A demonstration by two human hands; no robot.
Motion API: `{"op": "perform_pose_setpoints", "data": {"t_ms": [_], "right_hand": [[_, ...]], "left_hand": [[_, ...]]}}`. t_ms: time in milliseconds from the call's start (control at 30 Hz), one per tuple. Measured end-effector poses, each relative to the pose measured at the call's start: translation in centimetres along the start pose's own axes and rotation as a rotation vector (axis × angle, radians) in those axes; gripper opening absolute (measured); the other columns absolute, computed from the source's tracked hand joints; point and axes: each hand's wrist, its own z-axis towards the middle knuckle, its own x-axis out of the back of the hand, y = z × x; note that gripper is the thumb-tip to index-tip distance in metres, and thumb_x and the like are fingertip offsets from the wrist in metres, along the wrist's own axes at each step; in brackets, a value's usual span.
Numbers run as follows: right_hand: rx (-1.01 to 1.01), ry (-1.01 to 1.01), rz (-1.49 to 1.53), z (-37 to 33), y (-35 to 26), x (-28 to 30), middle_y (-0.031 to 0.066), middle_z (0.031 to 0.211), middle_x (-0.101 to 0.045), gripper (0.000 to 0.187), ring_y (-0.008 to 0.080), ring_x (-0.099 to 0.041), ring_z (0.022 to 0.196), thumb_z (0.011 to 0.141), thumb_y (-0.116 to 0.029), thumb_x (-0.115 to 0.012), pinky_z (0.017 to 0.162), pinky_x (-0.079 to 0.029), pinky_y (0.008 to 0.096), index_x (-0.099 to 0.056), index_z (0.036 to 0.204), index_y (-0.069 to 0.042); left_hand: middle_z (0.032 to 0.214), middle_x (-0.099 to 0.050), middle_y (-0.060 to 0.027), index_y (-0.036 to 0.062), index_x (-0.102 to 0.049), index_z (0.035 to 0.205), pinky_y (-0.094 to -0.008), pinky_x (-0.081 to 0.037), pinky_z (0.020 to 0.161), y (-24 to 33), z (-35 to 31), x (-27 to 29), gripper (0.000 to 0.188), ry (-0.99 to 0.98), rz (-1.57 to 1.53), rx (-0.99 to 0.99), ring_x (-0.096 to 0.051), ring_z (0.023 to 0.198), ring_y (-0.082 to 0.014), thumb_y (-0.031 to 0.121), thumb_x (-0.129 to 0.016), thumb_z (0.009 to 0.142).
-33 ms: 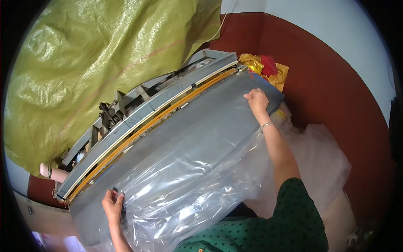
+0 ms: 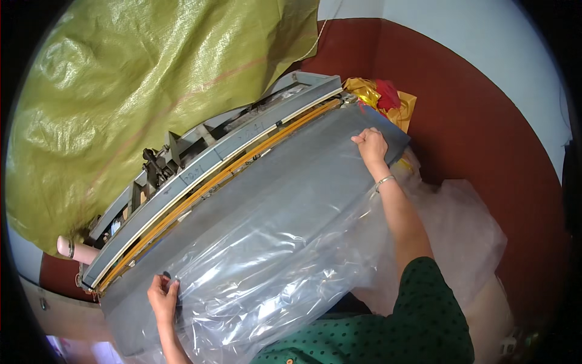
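A sheet of clear plastic film (image 2: 273, 267) lies loose and wrinkled over a long grey board (image 2: 267, 176), its near part hanging toward my body. At the board's left end, the bent fingers and thumb of my left hand (image 2: 162, 297) are closed at the film's edge, beside a small dark spot I cannot make out. My right hand (image 2: 371, 145), with a bracelet on its wrist, is closed over the far right part of the board. It seems to pinch the film too, but its fingertips hide the grip.
Beyond the board runs a long grey metal frame (image 2: 209, 161) with yellow-orange strips (image 2: 242, 164) and a dark mechanism (image 2: 154, 167). A yellow-green woven sheet (image 2: 139, 91) hangs behind. A pink roll (image 2: 77, 249) stands out at left; gold and red wrapping (image 2: 388, 97) lies far right, before a red-brown wall (image 2: 485, 121).
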Motion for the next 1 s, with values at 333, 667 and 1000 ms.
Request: {"op": "perform_pose_setpoints", "data": {"t_ms": [333, 667, 1000], "right_hand": [[-0.125, -0.100, -0.064, 1.5, 0.1, 0.1, 0.0078, 0.091, -0.060, 0.029, 0.0252, -0.055, 0.094, 0.067, -0.032, -0.075, 0.083, -0.043, 0.0398, -0.066, 0.084, -0.010], [0.159, -0.095, -0.222, 2.0, 0.5, -2.2, 0.0167, 0.077, -0.059, 0.024, 0.0364, -0.059, 0.075, 0.087, -0.032, -0.047, 0.065, -0.046, 0.0463, -0.054, 0.085, -0.009], [0.180, -0.137, -0.181, 5.1, 6.3, -4.7, 0.0189, 0.095, -0.060, 0.029, 0.0404, -0.055, 0.089, 0.093, -0.031, -0.042, 0.070, -0.042, 0.0448, -0.047, 0.099, -0.004]], "left_hand": [[0.062, -0.055, -0.0031, -0.0005, -0.050, 0.073, -0.0241, -0.041, 0.053, -2.2, 0.5, 1.2, 0.016, -0.231, -0.163, 0.005, -0.048, 0.056, -0.0089, 0.001, -0.066, 0.071], [0.075, -0.064, -0.0084, 0.0052, -0.063, 0.086, -0.0300, -0.048, 0.068, -12.7, -12.1, 9.6, 0.013, -0.990, 0.051, 0.349, -0.062, 0.075, -0.0172, 0.013, -0.062, 0.076], [0.083, -0.065, -0.0148, 0.0095, -0.065, 0.082, -0.0435, -0.046, 0.070, -21.8, -14.4, 34.2, 0.018, 0.247, 1.092, 0.540, -0.062, 0.079, -0.0338, 0.020, -0.051, 0.079]]}}
